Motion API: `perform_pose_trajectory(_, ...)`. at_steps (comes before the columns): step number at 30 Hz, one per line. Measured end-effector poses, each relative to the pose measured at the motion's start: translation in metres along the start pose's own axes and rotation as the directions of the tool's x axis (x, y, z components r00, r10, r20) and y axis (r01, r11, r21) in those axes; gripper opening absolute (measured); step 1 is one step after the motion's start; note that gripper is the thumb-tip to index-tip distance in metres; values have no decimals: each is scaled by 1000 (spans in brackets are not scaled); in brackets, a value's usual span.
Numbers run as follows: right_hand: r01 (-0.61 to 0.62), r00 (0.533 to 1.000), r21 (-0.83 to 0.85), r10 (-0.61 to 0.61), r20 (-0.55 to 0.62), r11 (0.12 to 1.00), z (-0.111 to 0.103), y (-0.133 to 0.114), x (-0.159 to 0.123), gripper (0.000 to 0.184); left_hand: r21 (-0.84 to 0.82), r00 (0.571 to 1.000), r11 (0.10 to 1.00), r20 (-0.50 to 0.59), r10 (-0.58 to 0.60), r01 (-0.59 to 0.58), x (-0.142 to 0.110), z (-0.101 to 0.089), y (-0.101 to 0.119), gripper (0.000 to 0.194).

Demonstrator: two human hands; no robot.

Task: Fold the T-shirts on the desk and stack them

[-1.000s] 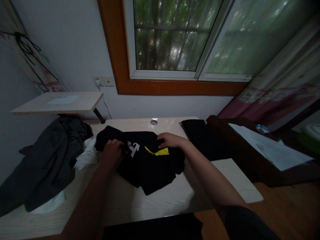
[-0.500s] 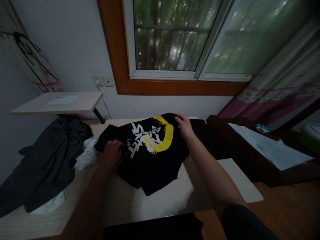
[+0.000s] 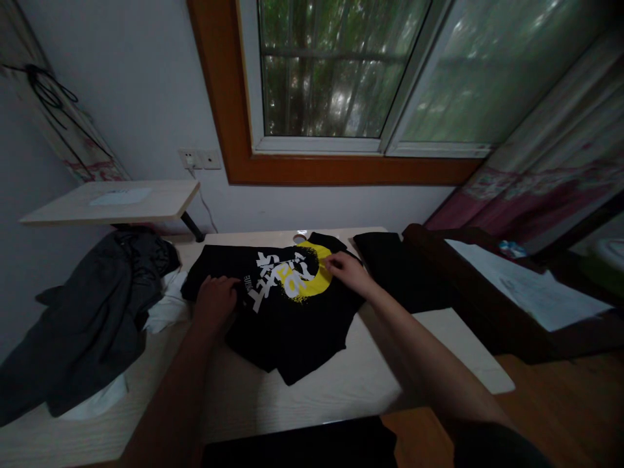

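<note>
A black T-shirt (image 3: 312,338) with white lettering and a yellow ring print lies spread and partly folded over on the light wooden table (image 3: 234,403). My left hand (image 3: 217,302) is at the shirt's left side, its fingers bent over the fabric and closed on it; the thumb is hidden. Over the yellow ring is my right hand (image 3: 348,272), thumb and fingertips drawn together in a pinch. Whether any cloth is between those fingertips cannot be made out.
Dark grey clothing (image 3: 107,312) and a white cloth (image 3: 170,302) are heaped at the left, below a small raised shelf (image 3: 117,201). Folded black cloth (image 3: 390,266) lies to the right of the shirt. A dark cabinet (image 3: 492,312) bearing a pale sheet (image 3: 526,283) adjoins the table.
My right hand has left the shirt's far edge and come in over the yellow ring. That far edge has dropped flat, uncovering a round hole in the tabletop. My left hand has barely moved.
</note>
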State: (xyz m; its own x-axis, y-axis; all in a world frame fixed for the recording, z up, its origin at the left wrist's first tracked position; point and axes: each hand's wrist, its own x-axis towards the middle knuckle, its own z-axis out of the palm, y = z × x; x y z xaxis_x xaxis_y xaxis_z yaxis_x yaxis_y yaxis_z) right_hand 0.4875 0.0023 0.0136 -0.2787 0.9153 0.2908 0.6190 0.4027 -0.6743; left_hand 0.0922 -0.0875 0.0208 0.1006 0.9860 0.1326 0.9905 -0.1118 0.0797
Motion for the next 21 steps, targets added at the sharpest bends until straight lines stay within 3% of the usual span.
perform_pose_trajectory(3,95,978,-102,-74,196,990,4,2,-13,20,-9,989,994,99,-111,112,-1,-9,4,44)
perform_pose_trajectory(7,158,970,-262,-100,221,952,4,5,-20,31,27,939,965,223,-260,261,-3,-20,10,45)
perform_pose_trajectory(16,133,973,-525,-9,232,840,5,-12,-15,42,74,943,976,253,-216,204,-5,-21,16,43)
perform_pose_trajectory(21,93,987,-540,-6,161,836,16,-31,-22,37,17,956,982,227,-188,189,-4,-10,12,46)
